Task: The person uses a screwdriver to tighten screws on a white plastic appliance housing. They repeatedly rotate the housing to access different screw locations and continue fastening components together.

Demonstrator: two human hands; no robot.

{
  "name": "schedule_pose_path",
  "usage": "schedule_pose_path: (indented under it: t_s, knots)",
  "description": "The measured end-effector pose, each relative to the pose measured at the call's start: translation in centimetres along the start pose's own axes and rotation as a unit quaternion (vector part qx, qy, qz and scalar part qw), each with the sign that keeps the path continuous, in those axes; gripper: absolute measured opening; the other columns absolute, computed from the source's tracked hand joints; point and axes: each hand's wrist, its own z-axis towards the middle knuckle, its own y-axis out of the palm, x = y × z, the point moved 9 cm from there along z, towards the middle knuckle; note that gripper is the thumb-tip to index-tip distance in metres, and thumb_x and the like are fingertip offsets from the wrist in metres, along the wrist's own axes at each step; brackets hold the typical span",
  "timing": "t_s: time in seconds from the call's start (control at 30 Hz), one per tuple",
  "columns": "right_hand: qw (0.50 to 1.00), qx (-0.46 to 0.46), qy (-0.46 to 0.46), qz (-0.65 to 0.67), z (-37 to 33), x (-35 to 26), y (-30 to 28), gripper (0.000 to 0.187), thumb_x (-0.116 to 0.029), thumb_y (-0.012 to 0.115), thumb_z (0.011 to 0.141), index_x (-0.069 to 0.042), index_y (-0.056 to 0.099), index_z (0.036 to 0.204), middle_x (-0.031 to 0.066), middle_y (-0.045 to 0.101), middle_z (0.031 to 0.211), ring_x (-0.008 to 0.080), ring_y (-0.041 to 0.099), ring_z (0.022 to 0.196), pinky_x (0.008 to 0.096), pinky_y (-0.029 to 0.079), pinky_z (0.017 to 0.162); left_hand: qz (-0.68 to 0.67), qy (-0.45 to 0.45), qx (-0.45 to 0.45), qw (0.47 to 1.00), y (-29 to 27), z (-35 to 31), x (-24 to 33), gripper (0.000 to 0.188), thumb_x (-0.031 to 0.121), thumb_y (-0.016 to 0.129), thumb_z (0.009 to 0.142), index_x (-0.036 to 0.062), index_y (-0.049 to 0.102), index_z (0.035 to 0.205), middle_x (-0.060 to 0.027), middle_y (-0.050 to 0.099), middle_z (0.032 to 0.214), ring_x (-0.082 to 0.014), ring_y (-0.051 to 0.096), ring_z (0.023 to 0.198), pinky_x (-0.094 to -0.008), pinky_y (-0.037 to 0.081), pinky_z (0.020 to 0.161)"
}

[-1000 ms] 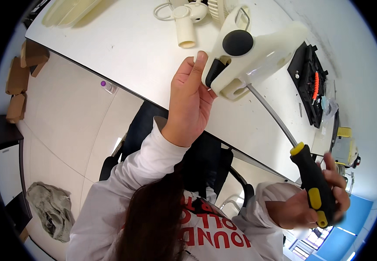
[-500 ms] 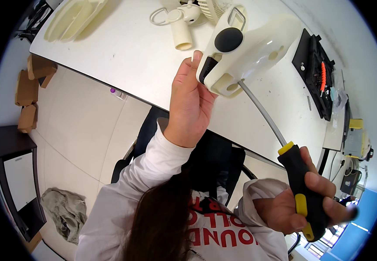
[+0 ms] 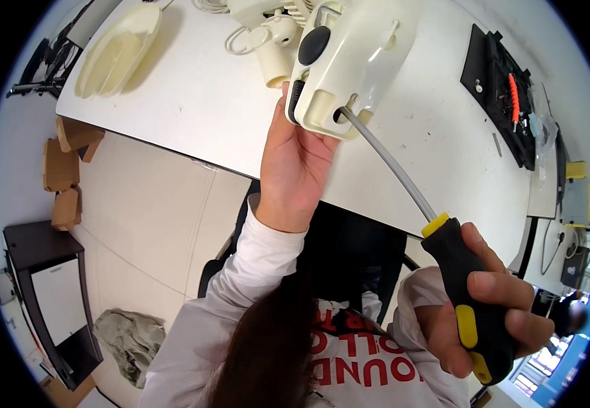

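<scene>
My left hand (image 3: 291, 166) grips the near end of a cream plastic appliance housing (image 3: 370, 54) from below, its fingers partly hidden behind it. The housing is tilted above the table and has a black oval button (image 3: 314, 45), a ribbed black slider and recessed holes at the near end. In my right hand (image 3: 502, 292) is a screwdriver (image 3: 465, 268) with a black and yellow handle and a long grey shaft. The shaft slants up to the left, and its tip sits in a dark round hole at the housing's near end.
On the white table (image 3: 193, 68) lie a cream plastic shell (image 3: 121, 58) at far left and a cream fan-like part with a tube (image 3: 272, 61) behind my left hand. An open black tool case (image 3: 502, 102) with an orange coiled item is at right. Cardboard boxes (image 3: 60, 166) stand beyond the left edge.
The view has shifted, and the housing now sits further left and is turned slightly. The screwdriver's tip has moved from beside the housing's edge into the dark hole. Both hands keep their hold.
</scene>
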Motion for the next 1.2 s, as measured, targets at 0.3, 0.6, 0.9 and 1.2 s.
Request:
schedule_pose_path:
  t_s: [0.3, 0.6, 0.9, 1.2]
  knots:
    - [0.982, -0.081, 0.056, 0.164, 1.2, -2.6, 2.4, 0.051, -0.02, 0.058, 0.079, -0.007, 0.028, 0.119, 0.0282, 0.049, 0.105, 0.0404, 0.054, 0.096, 0.0535, 0.045, 0.083, -0.125, -0.041, 0.0, 0.991, -0.4, 0.3, -0.5, 0.032, 0.01, 0.037, 0.09, -0.0062, 0.039, 0.118, -0.021, 0.047, 0.118, -0.0324, 0.05, 0.107, -0.0386, 0.044, 0.093]
    - [0.977, -0.071, -0.163, 0.116, 1.5, -3.5, 2.5, 0.046, -0.019, 0.058, 0.08, -0.005, 0.029, 0.114, 0.0258, 0.051, 0.099, 0.036, 0.058, 0.089, 0.0522, 0.049, 0.078, -0.133, -0.036, -0.041, 0.99, -0.1, -0.1, -0.5, 0.033, 0.01, 0.037, 0.09, -0.0057, 0.038, 0.119, -0.0216, 0.045, 0.12, -0.0327, 0.048, 0.109, -0.0385, 0.046, 0.091]
    - [0.979, 0.098, -0.128, 0.126, 1.3, -3.2, 2.4, 0.043, -0.014, 0.058, 0.08, -0.002, 0.031, 0.111, 0.0267, 0.053, 0.091, 0.0346, 0.061, 0.08, 0.0528, 0.049, 0.075, -0.096, -0.025, -0.015, 0.995, 0.5, -0.4, -0.1, 0.034, 0.011, 0.035, 0.091, -0.0057, 0.037, 0.12, -0.0218, 0.044, 0.121, -0.0331, 0.047, 0.11, -0.0387, 0.045, 0.093]
    - [0.988, -0.033, -0.116, 0.101, 2.0, -3.5, 3.3, 0.045, -0.015, 0.06, 0.078, -0.004, 0.031, 0.111, 0.0237, 0.051, 0.097, 0.0343, 0.059, 0.085, 0.0521, 0.049, 0.078, -0.132, -0.038, -0.032, 0.99, 0.8, -0.3, -0.4, 0.034, 0.011, 0.032, 0.091, -0.0039, 0.036, 0.122, -0.0219, 0.043, 0.122, -0.034, 0.046, 0.111, -0.0394, 0.044, 0.093]
